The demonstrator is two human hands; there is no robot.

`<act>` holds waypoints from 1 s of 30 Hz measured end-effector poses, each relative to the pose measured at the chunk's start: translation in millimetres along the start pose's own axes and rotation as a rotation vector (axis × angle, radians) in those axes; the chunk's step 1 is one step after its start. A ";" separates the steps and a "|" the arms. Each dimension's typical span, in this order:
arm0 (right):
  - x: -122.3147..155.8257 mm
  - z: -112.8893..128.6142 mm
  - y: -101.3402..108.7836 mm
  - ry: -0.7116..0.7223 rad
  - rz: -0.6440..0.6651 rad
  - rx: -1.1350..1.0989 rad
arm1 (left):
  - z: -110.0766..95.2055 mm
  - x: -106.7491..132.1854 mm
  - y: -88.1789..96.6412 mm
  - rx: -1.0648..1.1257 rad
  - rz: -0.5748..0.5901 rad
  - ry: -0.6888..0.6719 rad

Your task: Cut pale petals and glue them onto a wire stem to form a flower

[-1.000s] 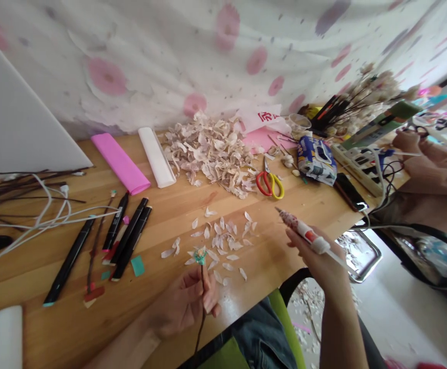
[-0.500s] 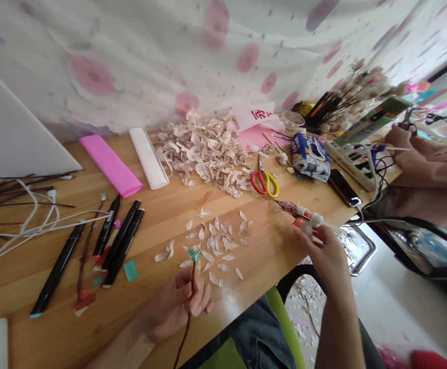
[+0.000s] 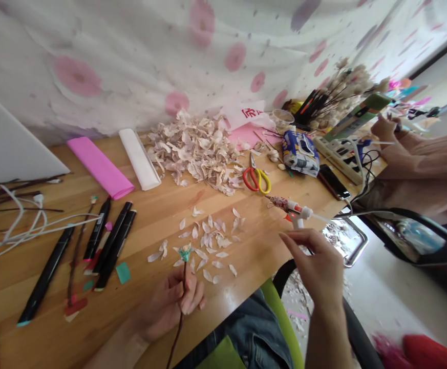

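My left hand [image 3: 177, 294] is closed around a thin brown stem [image 3: 179, 320], held upright over the table's front edge. A small teal flower head [image 3: 185, 251] with a pale centre tops the stem. To the right, a glue gun [image 3: 290, 209] with a speckled front and a white body rests at the table edge, its small red light lit. Just below its handle is my right hand [image 3: 317, 261], fingers bent and apart, with nothing visible in it. Loose pale petals [image 3: 211, 238] lie scattered beyond my left hand.
A heap of dried petals [image 3: 196, 148] sits at the back, beside red-and-yellow scissors [image 3: 256, 179]. Black markers [image 3: 46, 274] and pink [image 3: 100, 166] and white [image 3: 140, 159] paper rolls lie left. A wipes pack [image 3: 300, 152] and phone [image 3: 334, 182] are right, near another person's arm [image 3: 419, 156].
My right hand has let go of the glue gun and drawn back slightly toward me. My left hand still holds the stem. The view has shifted a little to the right.
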State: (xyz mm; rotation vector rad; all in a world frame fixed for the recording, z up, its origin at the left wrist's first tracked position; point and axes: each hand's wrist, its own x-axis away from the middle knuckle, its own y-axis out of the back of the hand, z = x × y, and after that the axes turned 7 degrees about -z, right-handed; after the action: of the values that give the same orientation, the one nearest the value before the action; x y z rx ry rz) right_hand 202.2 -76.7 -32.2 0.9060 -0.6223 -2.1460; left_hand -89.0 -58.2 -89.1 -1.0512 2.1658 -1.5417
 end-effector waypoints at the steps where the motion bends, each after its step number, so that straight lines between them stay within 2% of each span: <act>1: -1.3 3.4 -10.5 0.042 0.009 -0.029 | -0.7 -0.2 0.0 0.002 0.016 -0.010; 5: -3.8 10.5 -39.5 0.119 0.064 -0.074 | -1.9 -0.3 -0.7 0.010 0.052 -0.025; 8: -5.6 8.6 -46.5 0.164 0.129 -0.066 | -1.4 0.2 -2.0 0.003 0.062 -0.003; 12: -12.0 4.2 -51.4 0.254 0.283 -0.048 | 0.8 0.4 -1.5 0.010 0.062 0.010; 17: -22.6 0.6 -68.1 0.312 0.427 -0.031 | 1.8 0.3 0.2 0.020 0.062 0.003; 23: -26.2 -2.7 -73.8 0.208 0.413 -0.047 | -1.3 -0.9 -1.0 0.010 0.052 0.028; 27: -22.1 -2.4 -66.5 0.056 0.361 -0.126 | -1.3 -1.7 -1.9 0.011 0.035 0.024; 30: -17.3 0.3 -64.3 -0.069 0.371 -0.238 | -0.8 -0.6 -2.7 0.011 0.031 0.033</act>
State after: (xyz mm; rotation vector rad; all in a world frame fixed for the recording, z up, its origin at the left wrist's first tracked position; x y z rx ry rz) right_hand 183.3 -23.0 -66.8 0.5419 -0.5094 -1.8712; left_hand -88.0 -57.6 -86.5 -0.9907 2.1826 -1.5657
